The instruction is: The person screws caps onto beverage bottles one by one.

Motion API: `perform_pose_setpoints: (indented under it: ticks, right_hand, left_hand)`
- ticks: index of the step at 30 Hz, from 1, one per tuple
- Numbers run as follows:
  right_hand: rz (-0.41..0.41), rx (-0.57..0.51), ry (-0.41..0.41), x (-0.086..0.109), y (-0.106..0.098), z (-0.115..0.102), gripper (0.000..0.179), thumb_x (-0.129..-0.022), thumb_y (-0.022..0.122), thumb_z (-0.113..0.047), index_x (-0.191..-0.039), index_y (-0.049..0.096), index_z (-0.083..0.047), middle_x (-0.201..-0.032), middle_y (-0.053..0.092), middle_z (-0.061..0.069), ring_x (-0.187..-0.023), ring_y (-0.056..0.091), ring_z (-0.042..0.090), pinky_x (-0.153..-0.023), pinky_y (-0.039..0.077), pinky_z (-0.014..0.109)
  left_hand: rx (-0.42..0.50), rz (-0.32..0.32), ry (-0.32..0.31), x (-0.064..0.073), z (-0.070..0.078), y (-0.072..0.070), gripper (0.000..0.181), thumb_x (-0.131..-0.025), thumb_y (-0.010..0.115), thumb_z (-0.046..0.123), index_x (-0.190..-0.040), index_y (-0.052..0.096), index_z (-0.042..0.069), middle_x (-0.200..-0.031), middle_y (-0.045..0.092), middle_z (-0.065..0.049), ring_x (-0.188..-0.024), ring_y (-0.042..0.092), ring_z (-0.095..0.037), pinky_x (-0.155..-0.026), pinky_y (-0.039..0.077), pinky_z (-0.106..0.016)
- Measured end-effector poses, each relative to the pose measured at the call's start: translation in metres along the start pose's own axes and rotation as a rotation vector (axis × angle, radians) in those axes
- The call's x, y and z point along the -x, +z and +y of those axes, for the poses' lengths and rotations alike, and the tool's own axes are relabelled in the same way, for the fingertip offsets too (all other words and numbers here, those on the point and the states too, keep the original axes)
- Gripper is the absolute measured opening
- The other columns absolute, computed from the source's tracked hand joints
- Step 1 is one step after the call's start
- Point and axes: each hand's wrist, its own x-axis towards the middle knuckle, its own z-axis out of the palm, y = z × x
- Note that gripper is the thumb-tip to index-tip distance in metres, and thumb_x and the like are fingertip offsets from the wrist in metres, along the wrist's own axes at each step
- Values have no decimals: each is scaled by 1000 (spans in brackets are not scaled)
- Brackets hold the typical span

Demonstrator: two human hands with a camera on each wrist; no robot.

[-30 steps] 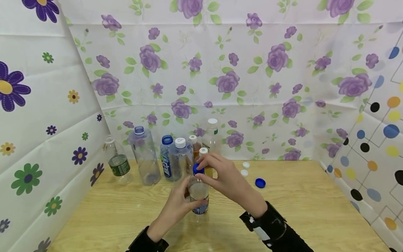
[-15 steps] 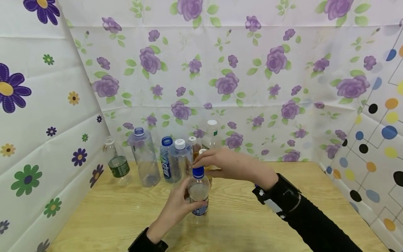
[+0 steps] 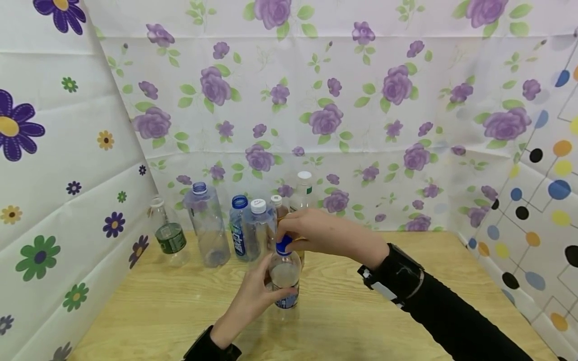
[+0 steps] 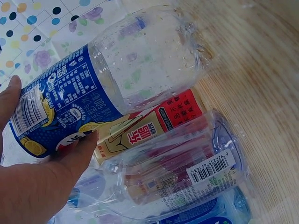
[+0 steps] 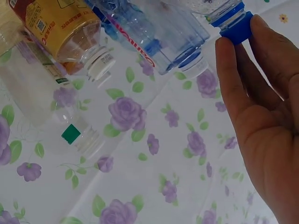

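A clear plastic bottle (image 3: 285, 273) with a blue lemon-print label (image 4: 70, 98) stands upright over the table, near the middle of the head view. My left hand (image 3: 254, 293) grips it round the label, thumb across the near side. On the bottle's neck sits a blue cap (image 5: 237, 29). Thumb and fingers of my right hand (image 3: 322, 233) pinch this cap from the sides, as the right wrist view shows. Most of the bottle's inside looks clear, with droplets on the wall (image 4: 149, 60).
Several bottles stand behind: a green-labelled one (image 3: 170, 237), a tall uncapped bluish one (image 3: 208, 225), a blue open-necked one (image 3: 238, 228), a white-capped clear one (image 3: 259, 225). A yellow-labelled bottle (image 5: 60, 23) and a green-marked clear one (image 5: 46, 84) stand close by the right hand.
My right hand loosened over the cap, its forearm swung rightward and up, and its fingers now pinch the cap again. That forearm now covers the loose caps. The left hand stays put.
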Motion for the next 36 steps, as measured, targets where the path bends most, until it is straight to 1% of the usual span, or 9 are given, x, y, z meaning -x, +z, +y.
perform_pose_setpoints:
  ticks: [7,14,18,21,25,26,29,32,36]
  right_hand:
    - [31,55,54,-6,3,-4,19,-93,76,-14,-110,72,-8,-100,69,3,-87,68,15,-74,58,16]
    - [46,115,58,-7,6,-6,20,-92,78,-19,-109,72,-9,-96,68,1,-81,65,13,-68,55,16]
    - [10,97,22,-5,1,-5,25,-92,78,-19,-113,71,-8,-103,67,3,-89,66,15,-75,57,17]
    - [-39,63,-42,-3,-5,-4,28,-93,76,-14,-119,70,-8,-113,67,5,-101,67,18,-84,58,20]
    - [-131,52,-119,-4,-10,1,33,-95,73,-7,-127,68,-7,-130,66,8,-117,65,21,-95,57,23]
    - [-151,60,-126,-4,-10,2,34,-95,72,-6,-129,67,-7,-133,65,9,-120,64,22,-97,56,23]
    - [-187,89,-123,-6,-11,2,36,-95,71,-4,-131,67,-8,-134,65,8,-121,64,22,-97,57,23]
    - [-184,117,-125,-7,-11,1,34,-96,70,-3,-130,68,-9,-130,67,7,-118,65,20,-95,57,21]
    - [-174,124,-108,-8,-10,-1,33,-95,70,-3,-128,70,-9,-126,69,6,-112,67,19,-91,58,18]
  left_hand:
    - [3,12,15,1,0,0,84,-88,79,37,-157,31,29,-143,53,-10,-127,59,-28,-105,53,-27]
    - [16,13,-15,2,5,0,85,-89,80,25,-158,31,25,-145,52,-12,-129,58,-30,-106,52,-28]
    - [16,10,-29,7,26,-1,82,-90,79,15,-158,32,16,-142,53,-17,-127,58,-35,-106,53,-33]
    - [6,4,-28,9,38,-1,80,-91,77,13,-157,32,12,-142,52,-19,-128,57,-37,-107,52,-35]
    - [9,-2,-4,3,19,-1,84,-91,78,20,-159,29,18,-144,52,-17,-129,57,-34,-106,53,-31]
    - [9,-2,-1,3,18,-1,85,-91,78,20,-159,29,18,-144,52,-17,-128,57,-34,-105,53,-30]
    - [3,-3,-2,5,25,-1,85,-91,78,16,-160,27,15,-144,51,-19,-128,57,-36,-105,53,-31]
    - [5,-9,-28,11,45,-2,83,-92,76,11,-160,27,10,-145,50,-21,-129,55,-38,-107,52,-31]
    - [7,-17,-57,9,37,-3,86,-92,77,14,-161,25,12,-146,49,-20,-130,56,-37,-107,52,-32]
